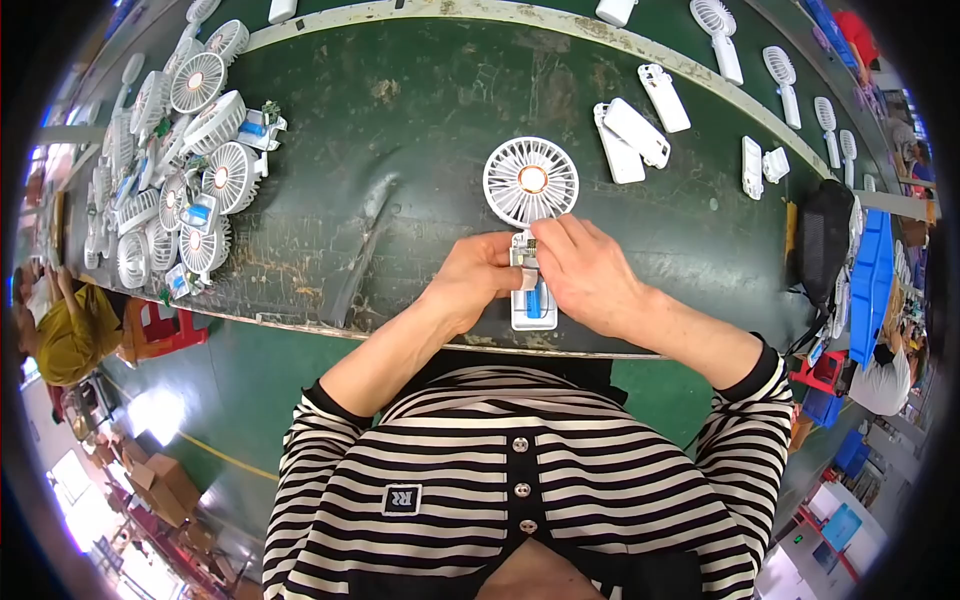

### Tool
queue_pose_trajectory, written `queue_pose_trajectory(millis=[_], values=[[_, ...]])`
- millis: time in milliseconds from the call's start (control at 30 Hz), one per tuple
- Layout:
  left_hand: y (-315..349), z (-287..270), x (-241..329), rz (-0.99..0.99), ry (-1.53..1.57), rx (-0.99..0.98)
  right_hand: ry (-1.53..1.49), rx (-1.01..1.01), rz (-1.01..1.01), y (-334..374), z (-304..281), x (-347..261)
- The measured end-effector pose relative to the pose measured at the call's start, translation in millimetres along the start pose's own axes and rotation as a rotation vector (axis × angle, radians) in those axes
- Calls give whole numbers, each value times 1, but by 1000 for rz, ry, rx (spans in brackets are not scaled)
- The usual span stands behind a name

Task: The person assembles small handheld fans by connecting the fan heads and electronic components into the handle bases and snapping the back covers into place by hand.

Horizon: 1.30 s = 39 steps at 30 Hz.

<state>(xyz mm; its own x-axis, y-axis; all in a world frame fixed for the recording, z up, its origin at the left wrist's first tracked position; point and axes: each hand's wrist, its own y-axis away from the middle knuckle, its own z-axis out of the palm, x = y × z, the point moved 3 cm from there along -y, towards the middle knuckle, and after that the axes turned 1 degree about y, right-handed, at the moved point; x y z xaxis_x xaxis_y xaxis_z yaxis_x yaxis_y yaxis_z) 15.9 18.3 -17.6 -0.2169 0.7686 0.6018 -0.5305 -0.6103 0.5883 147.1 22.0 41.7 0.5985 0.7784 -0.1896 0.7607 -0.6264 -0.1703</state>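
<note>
In front of me a white handheld fan [532,182] lies on the dark green bench, its round grille with an orange-ringed centre pointing away from me. Its handle [534,318] is uncovered, and a blue battery cell shows inside the lower half. My left hand [472,270] pinches the handle's left side, thumb and fingers closed on it. From the right, my right hand [580,262] presses its fingers on the handle's upper part, just below the fan head. What its fingertips touch inside is partly hidden.
A heap of white fans [200,160] with open handles fills the bench's left end. Several white handle covers [636,132] lie at right. Finished-looking fans [720,40] stand beyond a pale strip [520,14]. A black bag [826,240] rests at the right edge. Other people work farther off.
</note>
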Motion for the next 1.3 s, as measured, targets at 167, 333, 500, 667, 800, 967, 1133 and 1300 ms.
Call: queue_pose_trajectory(millis=[167,333,500,667,800,967,1133,1300], values=[[-3,-1,-3,-19,9,33,-2,-72,-2,1,1,-1],[-3,2,-5,-6,78,50,-22,95,51,6,-1,3],[-5,3,-6,30,36,69,-44,108,148,14,5,7],[-6,5,-4,44,-28,45,44,64,89,6,2,1],[-7,5,-4,40,-21,34,39,44,66,5,4,3],[-5,8,-3,37,-3,84,-8,139,99,15,9,9],[-6,6,-2,26,20,83,5,173,140,19,13,7],[-6,6,-3,45,2,71,-35,192,133,21,14,10]])
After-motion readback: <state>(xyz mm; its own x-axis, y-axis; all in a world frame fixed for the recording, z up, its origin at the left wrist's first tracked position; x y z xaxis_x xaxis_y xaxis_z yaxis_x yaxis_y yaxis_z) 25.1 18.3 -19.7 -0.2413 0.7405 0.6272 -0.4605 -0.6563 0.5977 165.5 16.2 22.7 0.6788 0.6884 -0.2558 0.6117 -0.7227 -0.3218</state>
